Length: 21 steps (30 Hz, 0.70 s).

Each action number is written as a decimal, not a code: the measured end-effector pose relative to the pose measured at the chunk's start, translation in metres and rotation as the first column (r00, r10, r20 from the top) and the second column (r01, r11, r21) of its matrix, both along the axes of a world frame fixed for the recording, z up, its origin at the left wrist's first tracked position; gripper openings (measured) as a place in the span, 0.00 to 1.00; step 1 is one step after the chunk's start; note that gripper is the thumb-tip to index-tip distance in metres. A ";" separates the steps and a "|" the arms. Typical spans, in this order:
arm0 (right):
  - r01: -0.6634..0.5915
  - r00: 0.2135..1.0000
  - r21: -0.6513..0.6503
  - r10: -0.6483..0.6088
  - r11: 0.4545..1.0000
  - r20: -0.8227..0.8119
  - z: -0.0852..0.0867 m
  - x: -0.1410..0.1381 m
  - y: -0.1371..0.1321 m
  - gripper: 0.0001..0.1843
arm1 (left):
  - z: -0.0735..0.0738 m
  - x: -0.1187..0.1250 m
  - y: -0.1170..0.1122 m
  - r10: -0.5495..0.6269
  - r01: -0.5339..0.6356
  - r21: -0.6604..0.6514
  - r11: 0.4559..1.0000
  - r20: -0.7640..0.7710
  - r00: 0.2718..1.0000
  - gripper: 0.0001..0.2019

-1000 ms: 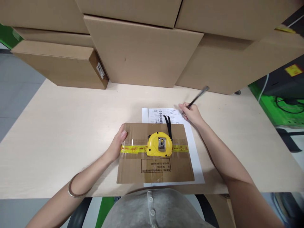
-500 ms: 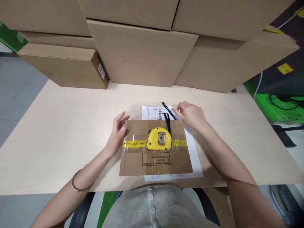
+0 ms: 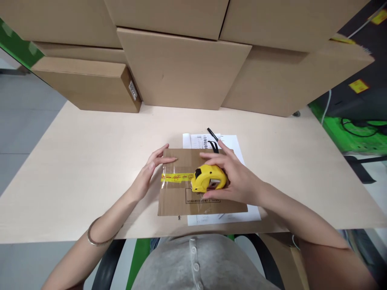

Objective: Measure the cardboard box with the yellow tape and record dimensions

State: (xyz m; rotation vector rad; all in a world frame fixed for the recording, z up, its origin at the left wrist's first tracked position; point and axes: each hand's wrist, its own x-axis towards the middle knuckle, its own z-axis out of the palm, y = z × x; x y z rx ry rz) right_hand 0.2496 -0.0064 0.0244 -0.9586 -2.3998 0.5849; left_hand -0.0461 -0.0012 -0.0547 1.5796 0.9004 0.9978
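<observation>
My right hand (image 3: 234, 177) is closed around a yellow tape measure (image 3: 208, 178), which is tilted over a small cardboard box (image 3: 175, 201). A black wrist strap (image 3: 214, 146) trails from the tape measure beyond the box's far edge. At the box's left side rests my left hand (image 3: 148, 173), fingers stretched out, one fingertip on the top face. Yellow printed tape (image 3: 175, 177) runs across the box, and a printed text frame near its front is partly covered by my right hand. Beneath the box lie printed paper sheets (image 3: 237, 145).
A black pen (image 3: 212, 133) lies on the paper behind the box. Large cardboard boxes (image 3: 184, 72) are stacked along the back of the pale table (image 3: 75, 181). A flatter carton (image 3: 81, 86) stands at the back left. Cables (image 3: 359, 127) show beyond the right edge.
My right hand has come from beside the pen onto the tape measure, gripping and tilting it. My left hand's fingers have reached onto the box's top edge.
</observation>
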 end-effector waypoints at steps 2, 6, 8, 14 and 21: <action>-0.040 0.996 0.017 0.042 0.999 -0.074 0.000 -0.003 0.001 0.20 | 0.002 0.002 -0.002 -0.001 0.002 -0.037 0.999 0.033 0.999 0.27; -0.156 0.966 0.010 0.155 0.988 -0.207 0.011 -0.027 0.010 0.15 | 0.004 0.008 -0.004 0.031 -0.017 -0.117 0.993 0.124 0.992 0.30; -0.192 0.973 -0.029 0.186 0.981 -0.140 0.019 -0.045 0.015 0.20 | 0.004 0.009 -0.005 0.046 -0.010 -0.198 0.980 0.180 0.983 0.30; -0.253 0.946 0.041 0.239 0.966 0.220 0.023 -0.080 0.025 0.21 | 0.003 0.006 -0.004 0.068 0.010 -0.296 0.955 0.250 0.966 0.33; -0.151 0.981 -0.027 0.153 0.988 0.121 0.015 -0.032 0.018 0.21 | 0.005 -0.003 0.002 -0.077 0.077 -0.052 0.996 0.011 0.997 0.18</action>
